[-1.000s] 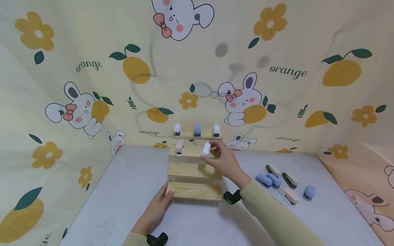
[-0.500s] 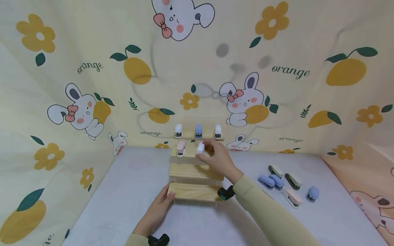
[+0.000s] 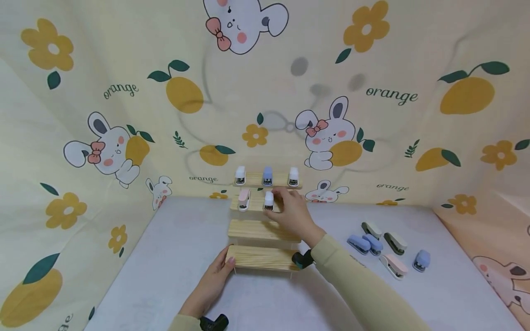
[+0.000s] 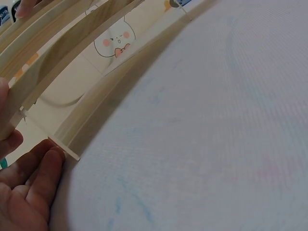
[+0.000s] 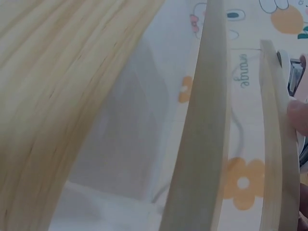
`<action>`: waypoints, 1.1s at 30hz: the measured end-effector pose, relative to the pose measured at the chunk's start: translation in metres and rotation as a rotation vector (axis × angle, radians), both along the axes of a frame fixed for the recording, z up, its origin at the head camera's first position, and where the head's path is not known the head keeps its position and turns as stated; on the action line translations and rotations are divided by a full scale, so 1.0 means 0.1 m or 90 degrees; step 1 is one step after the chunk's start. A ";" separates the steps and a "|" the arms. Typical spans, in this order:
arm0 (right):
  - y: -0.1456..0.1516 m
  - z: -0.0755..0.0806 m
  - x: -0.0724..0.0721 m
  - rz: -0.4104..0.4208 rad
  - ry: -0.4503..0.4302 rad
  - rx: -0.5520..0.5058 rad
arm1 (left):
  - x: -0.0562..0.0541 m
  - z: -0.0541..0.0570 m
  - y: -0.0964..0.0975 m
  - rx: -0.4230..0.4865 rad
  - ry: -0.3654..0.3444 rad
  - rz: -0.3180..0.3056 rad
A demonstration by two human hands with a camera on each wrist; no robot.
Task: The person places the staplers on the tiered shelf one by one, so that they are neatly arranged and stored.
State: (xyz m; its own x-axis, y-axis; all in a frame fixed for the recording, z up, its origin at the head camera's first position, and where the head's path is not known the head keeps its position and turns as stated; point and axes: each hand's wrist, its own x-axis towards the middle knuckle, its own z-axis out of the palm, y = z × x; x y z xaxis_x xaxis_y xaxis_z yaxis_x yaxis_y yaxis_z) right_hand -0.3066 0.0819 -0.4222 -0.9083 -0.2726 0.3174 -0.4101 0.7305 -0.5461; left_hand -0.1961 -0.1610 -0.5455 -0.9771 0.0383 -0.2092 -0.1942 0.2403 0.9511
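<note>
My right hand pinches a small white stapler between thumb and fingers, upright on the second shelf from the top of a wooden tiered rack. A pink stapler stands to its left on that shelf. In the right wrist view, only a fingertip of this hand shows clearly, at the shelf edge. My left hand grips the left end of the lowest shelf, thumb at its top edge. The left wrist view shows its curled fingers beside the rack's thin leg.
On the top shelf stand a white stapler, a blue stapler and another white stapler. Several blue, pink and pale staplers, including a pink one, lie on the white tabletop at right. A patterned cloth hangs behind.
My right hand has moved slightly left with the white stapler, which went from tilted to upright on the second shelf, right of the pink one. My left hand keeps its hold on the rack.
</note>
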 end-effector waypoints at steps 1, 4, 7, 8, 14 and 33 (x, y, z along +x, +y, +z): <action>-0.01 0.00 0.00 -0.005 0.001 0.001 | 0.00 0.00 0.00 0.002 -0.001 0.000; -0.03 -0.01 0.00 -0.012 0.004 -0.001 | 0.00 0.01 0.01 -0.001 -0.004 0.002; -0.04 -0.02 -0.01 -0.016 0.006 -0.001 | 0.00 0.01 0.02 -0.003 -0.005 0.002; -0.04 -0.02 -0.01 -0.015 0.006 -0.005 | 0.00 0.01 0.02 -0.005 -0.005 0.002; -0.04 0.00 -0.01 -0.014 0.007 -0.009 | 0.00 0.00 0.00 0.003 0.004 -0.005; 0.41 -0.02 0.28 0.020 0.007 -0.084 | -0.01 -0.02 -0.03 0.011 0.017 -0.016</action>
State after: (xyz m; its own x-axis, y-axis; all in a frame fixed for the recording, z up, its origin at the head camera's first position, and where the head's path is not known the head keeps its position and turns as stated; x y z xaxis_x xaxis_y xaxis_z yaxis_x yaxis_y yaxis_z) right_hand -0.2785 0.1228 -0.4246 -0.8960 -0.2565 0.3624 -0.4385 0.6388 -0.6321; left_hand -0.1968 -0.1637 -0.5474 -0.9810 0.0667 -0.1824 -0.1629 0.2289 0.9597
